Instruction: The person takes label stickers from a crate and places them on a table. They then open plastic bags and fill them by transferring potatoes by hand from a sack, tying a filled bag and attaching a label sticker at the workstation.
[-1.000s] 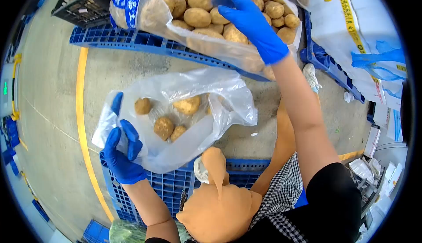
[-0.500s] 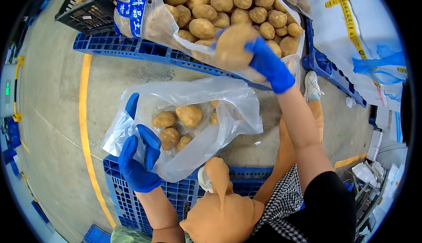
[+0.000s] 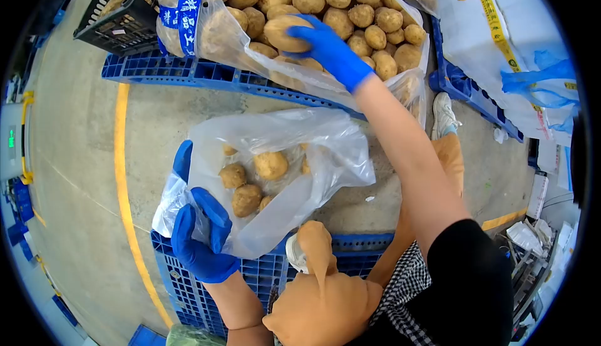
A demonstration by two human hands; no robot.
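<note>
My right hand (image 3: 332, 48), in a blue glove, is closed around a large potato (image 3: 282, 33) over the heap of potatoes (image 3: 338, 23) in a big, wide-mouthed plastic bag (image 3: 219, 36). Lower down, my left hand (image 3: 203, 236), also gloved in blue, holds the left edge of a clear plastic bag (image 3: 338, 152). One finger lies behind the film there, while the thumb and others are on the near side. The clear bag gapes upward, and several potatoes (image 3: 271, 165) rest inside it. Folds of film partly cover some of them.
The big bag lies on a blue pallet (image 3: 231, 80), beside a black crate (image 3: 119, 23). White boxes with yellow tape (image 3: 494, 26) stand at the right. Another blue pallet (image 3: 250, 283) is by my legs. A yellow line (image 3: 122, 158) crosses the floor at left.
My right hand has moved left and up with the potato, further over the heap. The potatoes in the clear bag have shifted a little. My left hand keeps its hold, slightly lower.
</note>
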